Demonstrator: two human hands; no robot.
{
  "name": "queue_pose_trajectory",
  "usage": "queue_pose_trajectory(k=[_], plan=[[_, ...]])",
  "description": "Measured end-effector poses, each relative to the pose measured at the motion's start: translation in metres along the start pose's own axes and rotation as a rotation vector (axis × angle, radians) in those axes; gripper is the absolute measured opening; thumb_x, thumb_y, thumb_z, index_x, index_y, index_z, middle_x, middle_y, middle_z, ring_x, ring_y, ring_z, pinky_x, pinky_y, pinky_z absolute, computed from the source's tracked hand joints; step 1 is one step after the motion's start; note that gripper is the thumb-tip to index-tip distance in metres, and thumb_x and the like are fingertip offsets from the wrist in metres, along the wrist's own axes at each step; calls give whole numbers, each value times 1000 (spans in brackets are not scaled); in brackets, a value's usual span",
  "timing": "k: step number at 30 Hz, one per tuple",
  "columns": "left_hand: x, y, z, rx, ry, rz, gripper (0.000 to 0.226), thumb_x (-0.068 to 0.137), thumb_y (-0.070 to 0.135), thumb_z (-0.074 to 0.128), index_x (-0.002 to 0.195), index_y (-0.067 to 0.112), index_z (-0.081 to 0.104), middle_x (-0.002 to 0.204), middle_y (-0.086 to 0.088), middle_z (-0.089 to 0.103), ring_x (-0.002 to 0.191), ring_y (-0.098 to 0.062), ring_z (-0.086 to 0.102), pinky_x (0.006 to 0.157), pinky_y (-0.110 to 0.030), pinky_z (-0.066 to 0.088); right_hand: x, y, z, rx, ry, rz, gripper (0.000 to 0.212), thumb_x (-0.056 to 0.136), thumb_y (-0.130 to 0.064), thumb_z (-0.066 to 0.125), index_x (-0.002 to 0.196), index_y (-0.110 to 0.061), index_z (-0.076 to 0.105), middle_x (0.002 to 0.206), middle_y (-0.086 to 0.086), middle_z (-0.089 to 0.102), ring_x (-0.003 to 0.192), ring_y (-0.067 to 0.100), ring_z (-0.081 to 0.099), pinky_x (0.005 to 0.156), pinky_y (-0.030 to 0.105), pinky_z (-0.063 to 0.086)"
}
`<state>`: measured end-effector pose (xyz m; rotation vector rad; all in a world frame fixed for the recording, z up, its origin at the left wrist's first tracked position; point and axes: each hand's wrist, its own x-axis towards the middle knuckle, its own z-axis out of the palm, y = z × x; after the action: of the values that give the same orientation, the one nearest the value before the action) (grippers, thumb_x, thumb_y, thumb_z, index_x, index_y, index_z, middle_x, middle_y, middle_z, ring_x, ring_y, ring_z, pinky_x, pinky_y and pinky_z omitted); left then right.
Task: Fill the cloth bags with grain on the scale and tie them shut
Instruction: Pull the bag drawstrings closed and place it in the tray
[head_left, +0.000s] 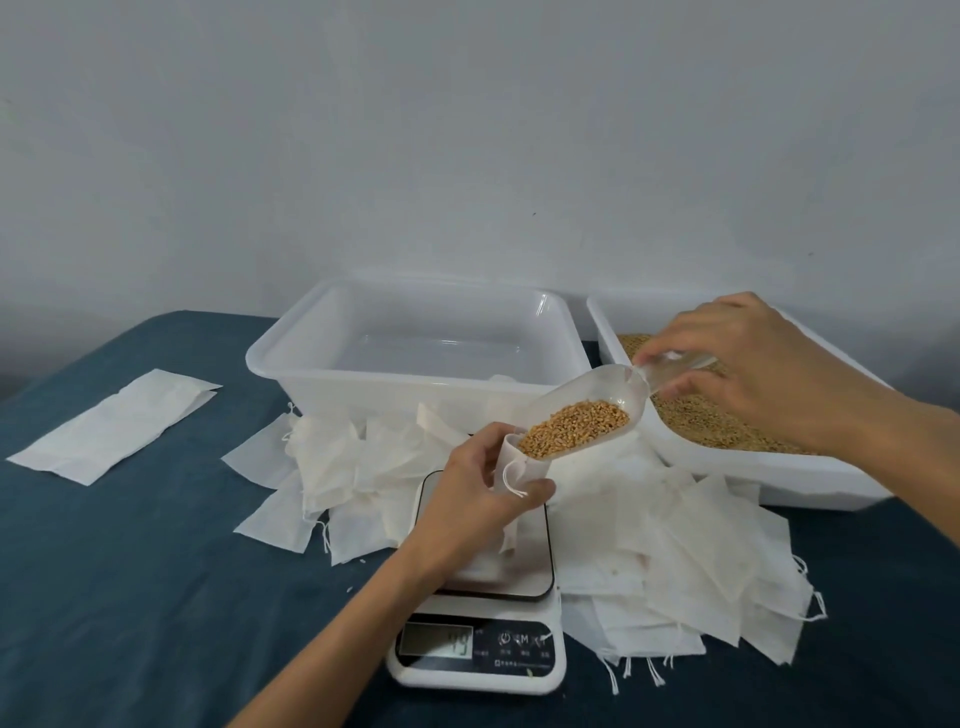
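My left hand (480, 486) grips a small white cloth bag (519, 470) by its open mouth, holding it upright on the steel plate of the scale (530, 566). My right hand (748, 358) holds the handle of a clear plastic scoop (597, 400) loaded with golden grain. The scoop's lip rests at the bag's mouth, tilted down toward it. The scale's display (439, 640) shows blurred digits.
A white tub (727, 457) of grain stands at the right. An empty clear tub (291, 353) sits behind the scale. Several flat cloth bags (691, 551) lie piled around the scale, and one longer white cloth (114, 426) lies apart on the blue tablecloth at the left.
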<state>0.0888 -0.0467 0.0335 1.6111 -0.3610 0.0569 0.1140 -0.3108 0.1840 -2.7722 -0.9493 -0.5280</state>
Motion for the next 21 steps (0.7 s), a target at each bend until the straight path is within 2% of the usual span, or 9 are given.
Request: queue_pose_trajectory(k=[4,9,13,21], plan=[[0,0,0,-10,3,-3,38,70,36,83,105,38,67,99,10,74,90,-7,67,82,-26,52,-1,-2,0,-24,19,-10,32,78,-14,84,106,-26,74,97,-21,65,91,6,53,100,29,27],[-1,0,0,-27,1,-3,46,70,36,84,112,29,67,97,13,73,89,-5,66,80,-23,50,-2,-1,0,-45,42,-28,34,76,-12,86,105,-26,74,96,-25,61,90,3,51,99,28,27],[-1,0,0,-31,-10,-4,47,72,33,84,114,23,67,95,14,72,87,-4,65,78,-19,49,-2,-1,1,-71,58,-52,36,75,-11,86,105,-25,74,97,-23,62,91,9,57,99,34,31],[-2,2,-1,-16,0,-22,49,72,33,85,117,23,68,102,9,75,94,-7,69,81,-22,53,-2,3,4,-110,104,-95,40,72,-9,87,105,-25,73,98,-17,67,91,11,58,97,26,27]])
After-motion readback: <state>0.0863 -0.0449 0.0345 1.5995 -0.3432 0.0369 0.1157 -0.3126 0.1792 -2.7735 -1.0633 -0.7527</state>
